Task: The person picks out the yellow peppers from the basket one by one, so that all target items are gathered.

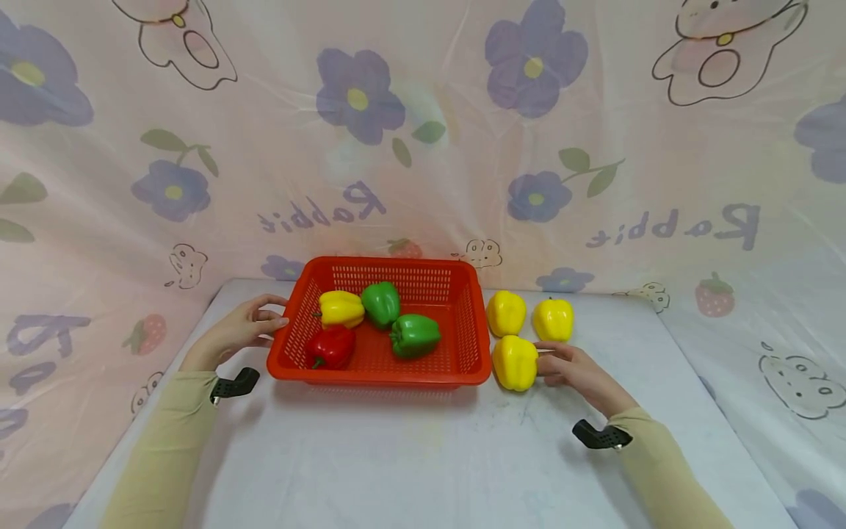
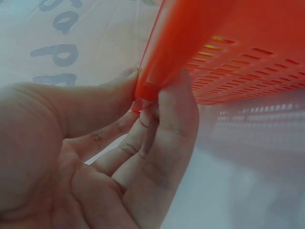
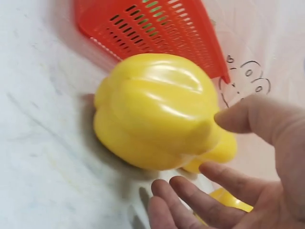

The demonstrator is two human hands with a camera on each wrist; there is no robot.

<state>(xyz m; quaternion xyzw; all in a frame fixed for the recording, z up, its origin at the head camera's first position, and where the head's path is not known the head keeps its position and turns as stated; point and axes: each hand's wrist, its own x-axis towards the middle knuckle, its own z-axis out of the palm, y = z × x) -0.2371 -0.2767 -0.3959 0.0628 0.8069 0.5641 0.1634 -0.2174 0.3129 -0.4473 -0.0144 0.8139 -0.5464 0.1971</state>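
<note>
A person's left hand (image 1: 236, 332) pinches the smooth rim of a red plastic basket (image 1: 396, 379) with rounded corners. The thumb (image 2: 102, 105) is on one side of the rim and the fingers (image 2: 174, 129) are on the other. The basket has little slots all over its sides, and it sits on a smooth white surface (image 1: 396, 455).

Four shiny bell peppers lie in the basket, on its left and middle part. There is a yellow bell pepper (image 1: 341, 309) with its stem to the left, and a dark red bell pepper (image 1: 332, 347) with a green stem. A round green bell pepper (image 1: 381, 305) is at the back, and a longer green bell pepper (image 1: 415, 336) lies in front of it.

The right hand (image 1: 580, 375) is at the right side of a fat, glossy yellow pepper (image 1: 515, 364). That pepper is on the surface, just beside the basket, and it has soft bumps and grooves. The right hand's fingers are loose and spread apart. I cannot tell if the thumb tip touches the pepper's skin.

Behind it are two more plump ones, a back-left yellow pepper (image 1: 507, 314) and a back-right yellow pepper (image 1: 554, 319). A thin, wrinkly pink sheet (image 1: 449, 191) with purple flowers hangs behind everything.
</note>
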